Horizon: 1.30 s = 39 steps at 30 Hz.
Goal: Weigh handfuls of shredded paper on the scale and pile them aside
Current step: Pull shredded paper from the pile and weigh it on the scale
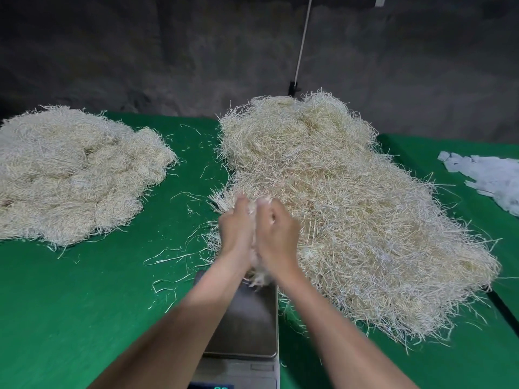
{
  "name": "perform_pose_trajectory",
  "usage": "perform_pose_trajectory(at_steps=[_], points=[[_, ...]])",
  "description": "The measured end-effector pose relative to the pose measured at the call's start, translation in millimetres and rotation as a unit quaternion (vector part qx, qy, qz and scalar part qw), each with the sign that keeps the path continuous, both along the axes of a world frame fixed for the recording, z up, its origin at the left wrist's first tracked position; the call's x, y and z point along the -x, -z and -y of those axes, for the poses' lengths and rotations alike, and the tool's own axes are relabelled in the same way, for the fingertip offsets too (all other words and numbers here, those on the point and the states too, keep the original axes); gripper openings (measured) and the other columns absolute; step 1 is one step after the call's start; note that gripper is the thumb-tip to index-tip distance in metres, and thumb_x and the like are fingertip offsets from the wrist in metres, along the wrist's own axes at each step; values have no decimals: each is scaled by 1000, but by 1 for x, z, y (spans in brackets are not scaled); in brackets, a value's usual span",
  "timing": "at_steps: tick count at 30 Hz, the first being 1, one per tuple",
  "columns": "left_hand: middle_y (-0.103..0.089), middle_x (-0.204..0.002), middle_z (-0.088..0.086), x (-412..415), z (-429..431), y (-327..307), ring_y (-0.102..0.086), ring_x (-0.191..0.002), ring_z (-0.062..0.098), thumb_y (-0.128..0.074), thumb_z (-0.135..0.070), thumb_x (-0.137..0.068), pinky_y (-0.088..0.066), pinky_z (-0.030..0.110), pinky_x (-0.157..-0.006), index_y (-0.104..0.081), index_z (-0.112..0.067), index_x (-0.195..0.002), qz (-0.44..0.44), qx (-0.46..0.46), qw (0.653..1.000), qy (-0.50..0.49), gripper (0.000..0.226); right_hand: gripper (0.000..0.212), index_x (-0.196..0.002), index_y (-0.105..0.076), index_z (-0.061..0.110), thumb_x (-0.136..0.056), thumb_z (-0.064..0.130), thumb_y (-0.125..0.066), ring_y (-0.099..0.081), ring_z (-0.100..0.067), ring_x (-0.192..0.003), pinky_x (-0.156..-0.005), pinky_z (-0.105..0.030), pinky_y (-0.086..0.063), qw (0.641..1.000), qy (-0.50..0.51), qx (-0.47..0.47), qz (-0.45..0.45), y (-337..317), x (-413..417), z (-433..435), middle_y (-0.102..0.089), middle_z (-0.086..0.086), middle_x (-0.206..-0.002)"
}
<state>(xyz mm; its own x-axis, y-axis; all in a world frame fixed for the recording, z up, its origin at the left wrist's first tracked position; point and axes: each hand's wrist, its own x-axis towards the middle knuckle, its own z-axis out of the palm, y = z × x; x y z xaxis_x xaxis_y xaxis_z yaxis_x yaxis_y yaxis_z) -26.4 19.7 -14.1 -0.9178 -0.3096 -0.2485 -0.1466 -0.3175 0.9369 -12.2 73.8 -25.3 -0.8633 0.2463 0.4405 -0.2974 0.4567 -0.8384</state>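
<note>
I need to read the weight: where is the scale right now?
Head view, bottom centre: the scale sits on the green tablecloth beneath both forearms, with the large shredded-paper pile just to its right.

Pale shredded-paper handful [258,279] over steel scale [247,327], maybe touching; left pile [70,175], right heap [351,214].

cream-beige shredded paper [323,192] on green cloth [84,290] (grey scale [247,318], white scraps [491,178])

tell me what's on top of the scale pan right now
The scale pan shows bare metal. A handful of shredded paper, gripped by the left hand and right hand, hangs over its far edge; forearms cover the rest.
</note>
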Motion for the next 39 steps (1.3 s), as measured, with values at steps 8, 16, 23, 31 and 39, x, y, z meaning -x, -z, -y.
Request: perform_pose_trajectory(at_steps=[8,16,23,31,39], points=[[-47,-68,2,1,3,6,-49,-51,8,-42,-34,-100,-38,17,-45,-53,-10,-83,11,36,999,39,32,45,-56,-35,32,-99,25,-43,-29,-5,-40,-42,-18,-25,1000,3,7,8,16,-8,5,-32,11,-46],[-47,-95,-11,-1,3,10,-43,-74,-3,-42,-39,-99,-36,14,-67,-48,-20,-107,-89,268,954,99,21,57,-145,-24,40,-92,60,-27,-19,9,-130,-109,-25,-20,967,-152,150,139,9,-1,-19,-21,20,-150],[-50,-131,22,5,9,11,-47,-123,36,-42,-56,-93,-34,50,-106,-45,-13,-131,-9,11,998,68,57,34,-74,-54,17,-90,46,-54,-49,-16,-54,-50,-21,-44,957,2,253,144,1,11,-26,-55,7,-57],[-68,-110,5,-12,-19,15,-68,-93,18,-60,-69,-70,-56,39,-82,-51,-9,-129,24,-85,994,71,84,24,-92,-48,21,-100,41,-37,-51,-9,-65,-59,-30,-41,993,42,96,54,18,6,-18,-56,3,-81],[-63,-88,3,-10,-22,21,-55,-67,11,-46,-59,-91,-42,23,-58,-49,-7,-128,108,5,994,19,64,26,-116,-50,4,-103,20,-33,-43,-13,-58,-59,-27,-38,989,20,-128,73,19,13,-34,-49,5,-73]])
